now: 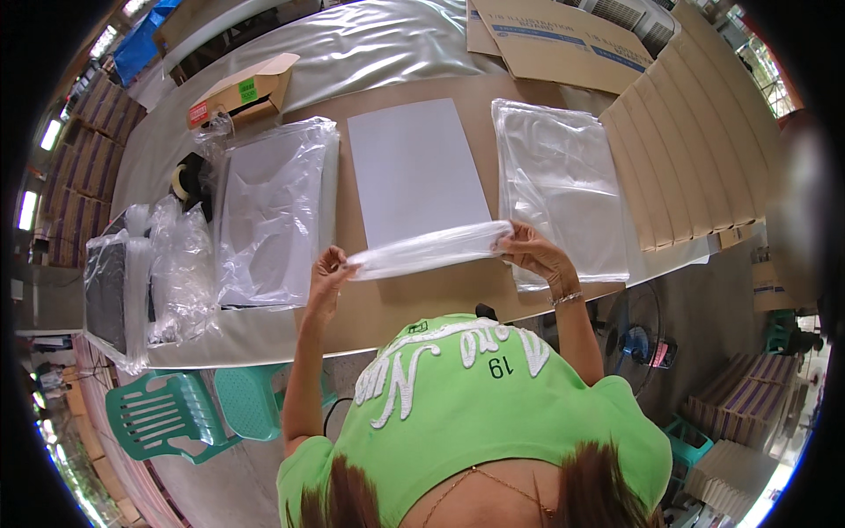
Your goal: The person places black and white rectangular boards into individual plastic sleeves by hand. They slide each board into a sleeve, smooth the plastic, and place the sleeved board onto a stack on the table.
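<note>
A clear plastic bag (pixel 431 250) is stretched sideways between my two hands, bunched into a narrow band. Its left end is pinched in my left hand (pixel 329 271), the right end in my right hand (pixel 526 249). The band crosses over the near end of a pale grey-white board (pixel 418 172) that lies flat on brown sheeting on the table. To the right of the board lies a stack of clear plastic bags (pixel 563 189). On the left is a pile of boards wrapped in clear plastic (pixel 275 207).
Crumpled plastic packs (pixel 180 273) and a tape dispenser (pixel 187 183) sit at the far left, below an open cardboard box (pixel 242 92). Brown cartons (pixel 691 141) stand in a row at right. Green plastic chairs (pixel 167 418) and a fan (pixel 635 339) are near the table's front edge.
</note>
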A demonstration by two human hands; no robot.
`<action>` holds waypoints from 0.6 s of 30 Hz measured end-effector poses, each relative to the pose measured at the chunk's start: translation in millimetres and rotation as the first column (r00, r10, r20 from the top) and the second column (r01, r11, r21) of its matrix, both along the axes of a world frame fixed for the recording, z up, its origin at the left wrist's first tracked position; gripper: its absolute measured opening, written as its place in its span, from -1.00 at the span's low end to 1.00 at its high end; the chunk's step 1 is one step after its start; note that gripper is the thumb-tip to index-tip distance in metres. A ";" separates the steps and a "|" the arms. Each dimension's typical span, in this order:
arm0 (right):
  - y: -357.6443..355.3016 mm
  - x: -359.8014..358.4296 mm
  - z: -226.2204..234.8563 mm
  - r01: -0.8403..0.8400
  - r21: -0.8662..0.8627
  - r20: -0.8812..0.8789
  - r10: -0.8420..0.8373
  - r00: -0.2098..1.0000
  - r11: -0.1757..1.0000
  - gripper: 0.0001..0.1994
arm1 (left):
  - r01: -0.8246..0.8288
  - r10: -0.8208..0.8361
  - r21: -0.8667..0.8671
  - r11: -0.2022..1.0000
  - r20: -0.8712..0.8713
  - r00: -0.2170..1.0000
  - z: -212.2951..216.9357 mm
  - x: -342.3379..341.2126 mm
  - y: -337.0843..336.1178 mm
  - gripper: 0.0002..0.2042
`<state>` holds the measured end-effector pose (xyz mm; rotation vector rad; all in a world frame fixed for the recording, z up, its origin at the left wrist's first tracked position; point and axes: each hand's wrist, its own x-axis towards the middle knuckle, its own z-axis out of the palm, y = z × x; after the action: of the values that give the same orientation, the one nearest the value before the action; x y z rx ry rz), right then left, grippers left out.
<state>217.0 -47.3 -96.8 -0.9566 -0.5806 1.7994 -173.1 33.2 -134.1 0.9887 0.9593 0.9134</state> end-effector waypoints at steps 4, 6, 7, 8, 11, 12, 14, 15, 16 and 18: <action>-13.5 -10.8 -39.5 0.057 0.127 0.488 -0.113 0.866 0.990 -0.81 | 0.151 0.053 0.303 0.941 -0.571 0.819 -14.4 0.2 -26.0 -0.70; -22.6 -13.9 -63.6 0.125 0.211 0.733 -0.242 0.636 0.969 -0.73 | 0.188 0.121 0.367 0.911 -0.675 0.727 9.1 23.3 -39.1 -0.57; -24.1 -23.5 -57.5 0.144 0.239 0.819 -0.279 0.501 0.960 -0.67 | 0.199 0.169 0.396 0.896 -0.720 0.673 16.2 28.2 -45.9 -0.51; -26.6 -31.8 -50.4 0.158 0.270 0.883 -0.310 0.352 0.950 -0.62 | 0.227 0.165 0.424 0.877 -0.709 0.686 12.5 28.7 -50.2 -0.29; -27.0 -44.6 -38.9 0.117 0.373 0.914 -0.386 0.123 0.921 -0.45 | 0.338 0.178 0.511 0.790 -0.720 0.671 -3.7 28.1 -53.2 -0.19; -27.1 -45.1 -38.4 0.094 0.405 0.907 -0.413 0.087 0.909 -0.40 | 0.354 0.132 0.497 0.792 -0.707 0.695 -5.6 28.9 -52.4 -0.21; -26.4 -43.1 -44.2 0.039 0.413 0.902 -0.415 0.120 0.910 -0.34 | 0.380 0.048 0.464 0.800 -0.681 0.730 -9.4 30.5 -51.8 -0.25; -25.5 -43.5 -43.9 0.010 0.417 0.900 -0.414 0.138 0.909 -0.31 | 0.389 0.012 0.445 0.807 -0.670 0.742 -10.9 31.4 -51.8 -0.27; -25.9 -43.7 -43.2 0.006 0.393 0.907 -0.389 0.160 0.919 -0.32 | 0.391 -0.015 0.422 0.818 -0.664 0.748 -12.6 33.8 -52.8 -0.31; -26.4 -44.9 -40.5 -0.005 0.347 0.918 -0.339 0.205 0.938 -0.35 | 0.401 -0.041 0.437 0.805 -0.634 0.772 -16.0 34.3 -55.0 -0.33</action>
<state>172.1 -73.7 -137.4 -1.8525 -1.4061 0.6042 -138.8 -21.7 -150.2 1.9478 1.0759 0.6718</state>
